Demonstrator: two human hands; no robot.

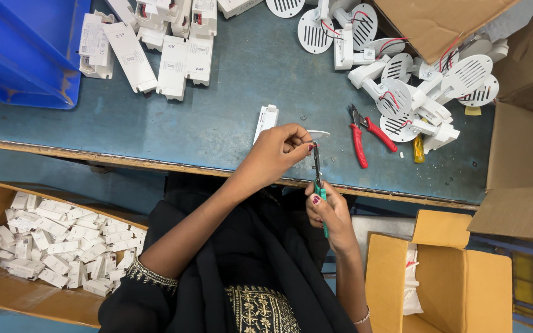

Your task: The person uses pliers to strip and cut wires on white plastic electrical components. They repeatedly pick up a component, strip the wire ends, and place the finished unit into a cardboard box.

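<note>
Step in hand, as I read it: a tool is being worked on a small part held over the near edge of the blue-grey metal workbench (217, 117).

Left hand (276, 151): fingertips pinched shut on a small thin white part (319, 133), mostly hidden by the fingers; I cannot tell its shape.

Right hand (330, 213): fingers curled closed round the green handle of a slim metal hand tool (318, 176). The shaft runs up from this grip to the part at the left fingertips; whether the tip touches it I cannot tell.

Next move calls for, I judge, a steady pinch and fine tool alignment.

Around: beyond the left fingertips lies a white rectangular plastic driver box (266, 120). Right of the tool tip, red-handled pliers (365, 135), then a heap of white round slotted lamp fittings with red wires (427, 86). Below the left forearm, an open cardboard carton of small white plastic pieces (57, 246). Nothing blocks the hands.
</note>
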